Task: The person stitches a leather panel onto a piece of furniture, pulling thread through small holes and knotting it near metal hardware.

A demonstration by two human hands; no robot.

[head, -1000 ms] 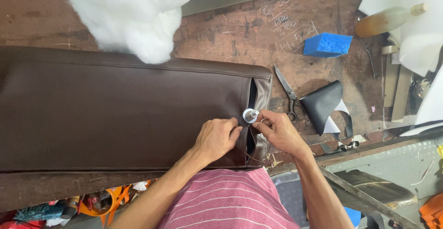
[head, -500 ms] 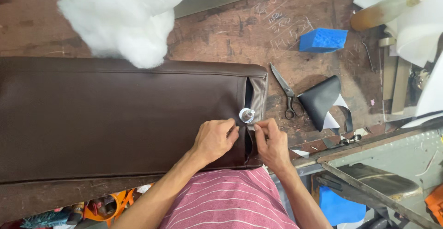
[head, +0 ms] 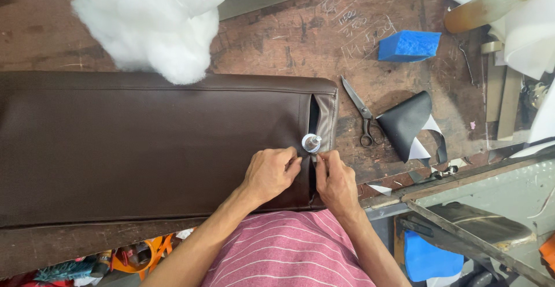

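Note:
A long dark brown leather cushion [head: 150, 148] lies across the wooden workbench [head: 300, 38]. Its right end has an open seam slit. My left hand [head: 270, 174] presses on the leather just left of the slit, fingers curled at its edge. My right hand [head: 335, 181] pinches the leather flap on the slit's right side. A small silvery bobbin of thread [head: 311, 143] stands on the cushion just above both hands.
White fibre stuffing [head: 156, 21] is piled at the back left, overlapping the cushion's far edge. Scissors [head: 361, 113], a curled black leather scrap [head: 411, 124], a blue block [head: 409, 45] and an amber bottle [head: 488, 6] lie to the right. A metal frame sits lower right.
My right hand has slid down from beside the bobbin to the seam edge below it. My left hand stays pressed on the leather. The view has shifted slightly.

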